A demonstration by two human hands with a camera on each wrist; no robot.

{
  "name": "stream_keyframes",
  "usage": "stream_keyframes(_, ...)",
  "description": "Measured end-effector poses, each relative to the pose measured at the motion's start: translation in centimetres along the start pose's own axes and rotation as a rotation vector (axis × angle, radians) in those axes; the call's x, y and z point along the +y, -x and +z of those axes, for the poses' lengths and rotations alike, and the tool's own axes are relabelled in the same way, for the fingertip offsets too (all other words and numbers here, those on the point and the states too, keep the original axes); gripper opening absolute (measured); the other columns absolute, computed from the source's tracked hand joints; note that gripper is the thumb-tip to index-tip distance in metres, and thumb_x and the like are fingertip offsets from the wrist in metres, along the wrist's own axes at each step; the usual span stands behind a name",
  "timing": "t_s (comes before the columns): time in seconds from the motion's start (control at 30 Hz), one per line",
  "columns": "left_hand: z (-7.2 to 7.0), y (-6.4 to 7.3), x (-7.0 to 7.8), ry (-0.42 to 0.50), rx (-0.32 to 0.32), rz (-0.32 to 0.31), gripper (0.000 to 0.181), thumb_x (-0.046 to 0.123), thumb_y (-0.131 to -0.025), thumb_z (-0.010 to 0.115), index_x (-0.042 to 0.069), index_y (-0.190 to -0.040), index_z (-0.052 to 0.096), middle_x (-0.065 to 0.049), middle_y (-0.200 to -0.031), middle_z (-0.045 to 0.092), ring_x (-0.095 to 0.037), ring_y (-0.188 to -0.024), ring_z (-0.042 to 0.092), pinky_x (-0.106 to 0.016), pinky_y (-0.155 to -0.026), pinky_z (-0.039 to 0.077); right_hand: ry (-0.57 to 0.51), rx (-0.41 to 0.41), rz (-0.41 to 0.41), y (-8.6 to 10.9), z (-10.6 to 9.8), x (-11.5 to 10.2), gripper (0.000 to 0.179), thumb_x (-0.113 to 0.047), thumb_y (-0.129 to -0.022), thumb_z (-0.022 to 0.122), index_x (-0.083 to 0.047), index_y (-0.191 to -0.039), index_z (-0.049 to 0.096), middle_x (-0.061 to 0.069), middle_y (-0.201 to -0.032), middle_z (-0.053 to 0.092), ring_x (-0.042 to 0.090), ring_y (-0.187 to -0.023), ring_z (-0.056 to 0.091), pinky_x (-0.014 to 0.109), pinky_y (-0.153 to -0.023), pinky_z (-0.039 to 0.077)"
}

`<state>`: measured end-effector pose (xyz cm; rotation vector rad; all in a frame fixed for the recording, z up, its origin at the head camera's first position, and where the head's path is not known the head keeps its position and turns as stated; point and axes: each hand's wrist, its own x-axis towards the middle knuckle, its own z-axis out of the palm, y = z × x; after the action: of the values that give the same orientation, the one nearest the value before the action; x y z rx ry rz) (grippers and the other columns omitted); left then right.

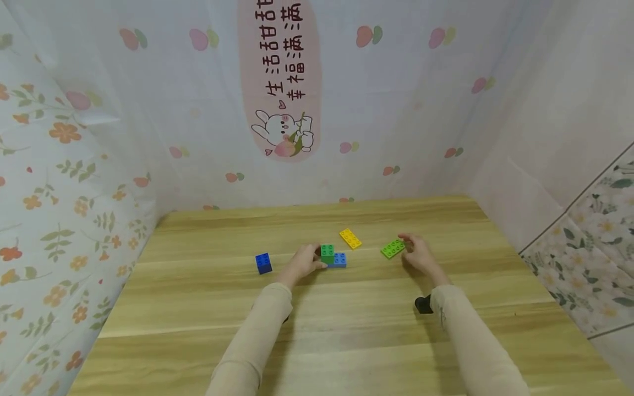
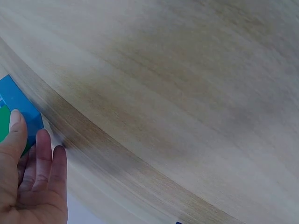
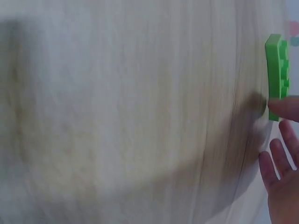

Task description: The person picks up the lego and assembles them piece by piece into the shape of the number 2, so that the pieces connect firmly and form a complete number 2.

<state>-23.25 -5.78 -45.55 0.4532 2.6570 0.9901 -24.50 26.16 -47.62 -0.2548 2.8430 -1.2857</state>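
Note:
My left hand (image 1: 303,263) holds a green brick (image 1: 327,253) and a light blue brick (image 1: 340,260), joined with the green one on top at the left end. In the left wrist view, the thumb lies against the green brick (image 2: 4,122) beside the blue brick (image 2: 23,105); the other fingers are partly hidden. My right hand (image 1: 418,254) pinches the right end of a flat lime-green brick (image 1: 393,248), low at the table. The right wrist view has the thumb on the lime brick's side (image 3: 274,70), with the index finger mostly hidden.
A flat yellow brick (image 1: 350,238) lies between the hands, farther back. To the left of my left hand sits a dark blue brick (image 1: 263,263). The wooden table (image 1: 346,341) ends at a printed curtain (image 1: 396,121) behind, with more cloth at both sides.

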Motion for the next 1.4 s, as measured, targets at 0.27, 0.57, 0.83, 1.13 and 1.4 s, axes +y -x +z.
stream_keyframes(0.27, 0.1, 0.3, 0.0, 0.026, 0.01, -0.001, 0.042, 0.011, -0.083, 0.066, -0.006, -0.119, 0.05, -0.02, -0.116, 0.058, -0.03, -0.106, 0.058, -0.037, -0.093, 0.049, 0.107, -0.102, -0.079, -0.6, -0.4, 0.4, 0.052, 0.002, -0.082, 0.062, 0.009, -0.129, 0.042, 0.035, -0.127, 0.041, 0.051, -0.119, 0.035, 0.063, -0.102, 0.026)
stream_keyframes(0.57, 0.1, 0.2, 0.1, 0.053, -0.001, -0.02, 0.043, 0.009, -0.083, 0.066, -0.006, -0.12, 0.05, -0.02, -0.119, 0.057, -0.031, -0.108, 0.057, -0.037, -0.093, 0.049, 0.253, -0.186, -0.129, -0.9, -1.2, 0.4, 0.05, -0.008, -0.085, 0.063, 0.003, -0.13, 0.045, 0.033, -0.128, 0.041, 0.051, -0.117, 0.036, 0.065, -0.097, 0.029)
stream_keyframes(0.83, -0.1, 0.2, 0.1, 0.056, -0.001, -0.016, 0.044, 0.009, -0.083, 0.065, -0.006, -0.121, 0.049, -0.02, -0.121, 0.056, -0.031, -0.109, 0.057, -0.037, -0.094, 0.048, 0.26, -0.223, -0.098, -1.3, -1.3, 0.4, 0.045, -0.013, -0.086, 0.062, 0.0, -0.127, 0.048, 0.03, -0.129, 0.039, 0.049, -0.118, 0.032, 0.066, -0.097, 0.027)
stream_keyframes(1.13, 0.0, 0.3, 0.1, 0.061, 0.0, -0.021, 0.042, 0.009, -0.084, 0.065, -0.005, -0.12, 0.05, -0.019, -0.12, 0.057, -0.03, -0.109, 0.057, -0.036, -0.093, 0.049, 0.296, -0.18, -0.116, -1.3, -1.3, 0.4, 0.04, -0.014, -0.084, 0.065, 0.003, -0.119, 0.054, 0.032, -0.126, 0.041, 0.05, -0.116, 0.036, 0.064, -0.096, 0.031)
stream_keyframes(1.4, 0.1, 0.2, 0.1, 0.055, 0.009, -0.021, 0.043, 0.009, -0.083, 0.066, -0.005, -0.12, 0.05, -0.02, -0.12, 0.056, -0.031, -0.109, 0.057, -0.037, -0.094, 0.048, 0.339, -0.16, -0.111, -1.1, -1.2, 0.0, 0.039, -0.016, -0.084, 0.065, 0.005, -0.116, 0.056, 0.031, -0.122, 0.045, 0.048, -0.113, 0.042, 0.06, -0.095, 0.036)
